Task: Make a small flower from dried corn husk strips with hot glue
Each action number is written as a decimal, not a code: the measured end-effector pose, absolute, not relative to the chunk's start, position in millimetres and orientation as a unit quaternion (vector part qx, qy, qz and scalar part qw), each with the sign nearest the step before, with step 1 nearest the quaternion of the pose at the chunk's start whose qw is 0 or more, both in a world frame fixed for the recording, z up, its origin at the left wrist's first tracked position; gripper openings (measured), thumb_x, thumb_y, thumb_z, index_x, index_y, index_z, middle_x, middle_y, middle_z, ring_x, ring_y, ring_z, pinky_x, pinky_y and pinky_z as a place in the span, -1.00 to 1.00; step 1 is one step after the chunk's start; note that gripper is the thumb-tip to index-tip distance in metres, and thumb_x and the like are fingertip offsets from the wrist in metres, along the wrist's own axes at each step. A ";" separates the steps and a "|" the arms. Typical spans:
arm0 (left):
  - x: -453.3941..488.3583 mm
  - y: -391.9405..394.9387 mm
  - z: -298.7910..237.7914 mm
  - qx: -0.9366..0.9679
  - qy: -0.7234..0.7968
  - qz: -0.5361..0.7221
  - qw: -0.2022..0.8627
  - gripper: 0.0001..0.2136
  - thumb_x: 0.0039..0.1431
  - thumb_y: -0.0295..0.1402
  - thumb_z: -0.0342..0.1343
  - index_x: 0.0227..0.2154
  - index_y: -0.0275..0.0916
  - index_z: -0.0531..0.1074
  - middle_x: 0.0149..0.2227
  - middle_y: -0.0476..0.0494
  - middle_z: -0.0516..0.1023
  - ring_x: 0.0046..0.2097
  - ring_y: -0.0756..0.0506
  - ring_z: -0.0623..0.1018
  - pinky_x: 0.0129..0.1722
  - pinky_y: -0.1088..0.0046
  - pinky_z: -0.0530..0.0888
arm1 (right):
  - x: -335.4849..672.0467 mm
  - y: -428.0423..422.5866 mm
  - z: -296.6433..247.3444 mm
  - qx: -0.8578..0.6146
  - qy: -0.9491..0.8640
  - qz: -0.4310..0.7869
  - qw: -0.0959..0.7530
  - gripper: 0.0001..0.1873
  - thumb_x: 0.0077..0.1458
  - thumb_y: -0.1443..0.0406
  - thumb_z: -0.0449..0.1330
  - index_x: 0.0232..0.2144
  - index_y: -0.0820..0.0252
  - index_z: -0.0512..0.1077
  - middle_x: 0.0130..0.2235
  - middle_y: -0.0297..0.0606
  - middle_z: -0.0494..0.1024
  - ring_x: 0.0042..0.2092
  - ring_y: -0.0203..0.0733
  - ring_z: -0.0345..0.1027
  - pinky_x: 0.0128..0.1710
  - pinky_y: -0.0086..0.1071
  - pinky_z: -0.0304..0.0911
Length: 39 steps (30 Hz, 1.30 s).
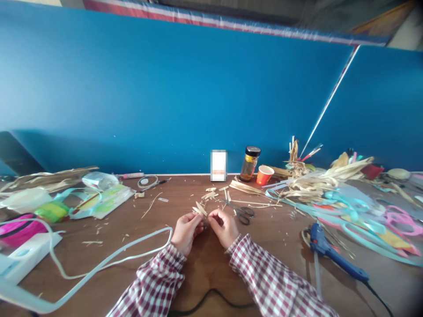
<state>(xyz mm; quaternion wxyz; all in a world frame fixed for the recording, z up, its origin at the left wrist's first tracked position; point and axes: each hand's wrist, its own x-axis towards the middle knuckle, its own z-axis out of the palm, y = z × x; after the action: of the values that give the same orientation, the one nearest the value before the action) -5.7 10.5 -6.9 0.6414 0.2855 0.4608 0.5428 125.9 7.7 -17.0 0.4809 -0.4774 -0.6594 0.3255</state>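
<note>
Pinched in the fingers of my left hand (187, 231) are a few small pointed pieces of dried husk (200, 209), pale cream in colour. My right hand (224, 228) is closed in a pinch just beside them, its fingertips almost meeting those of the left. Whatever lies between the right fingertips is too small to make out. Dark-handled scissors (244, 214) rest on the table right behind my right hand. Husk scraps (210, 193) are scattered beyond both hands.
A blue glue gun (337, 254) stands at the right with a trailing cord. Behind are a lidded jar (250, 164) and an orange paper cup (265, 175). Husks (307, 187) and ribbons pile up at right. A white cable (132, 246) loops near my left wrist, beside a power strip (28, 257).
</note>
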 end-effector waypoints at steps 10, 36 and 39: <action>-4.1 10.7 -6.6 0.309 0.460 0.533 0.639 -0.72 -0.32 -0.27 0.34 -0.60 -0.38 0.44 -0.65 0.05 0.37 -0.63 0.16 0.34 -0.62 0.71 0.33 | 125.6 9.4 -18.7 -0.499 -0.650 0.329 0.469 -0.85 0.02 0.26 0.09 -0.50 0.21 0.38 -0.57 -0.35 0.39 -0.55 -0.32 0.21 -0.58 -0.50 0.10; -4.0 10.1 -7.0 0.304 0.470 0.533 0.635 -0.77 -0.29 -0.32 0.31 -0.59 -0.36 0.44 -0.65 0.05 0.37 -0.63 0.15 0.34 -0.62 0.70 0.35 | 126.4 8.8 -15.5 -0.493 -0.654 0.326 0.471 -0.85 0.04 0.27 0.07 -0.50 0.21 0.36 -0.58 -0.38 0.33 -0.56 -0.34 0.16 -0.59 -0.51 0.06; -4.0 10.1 -6.8 0.302 0.474 0.535 0.631 -0.78 -0.29 -0.32 0.31 -0.59 -0.36 0.44 -0.65 0.05 0.37 -0.64 0.15 0.34 -0.61 0.68 0.36 | 126.4 8.0 -14.3 -0.495 -0.656 0.318 0.473 -0.84 0.04 0.27 0.07 -0.50 0.20 0.36 -0.57 -0.37 0.35 -0.54 -0.32 0.19 -0.58 -0.50 0.08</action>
<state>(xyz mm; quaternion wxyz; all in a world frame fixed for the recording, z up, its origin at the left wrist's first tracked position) -4.0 10.1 -6.8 0.6307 0.3023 0.4742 0.5347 126.4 8.0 -14.3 0.4728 -0.4945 -0.6561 0.3184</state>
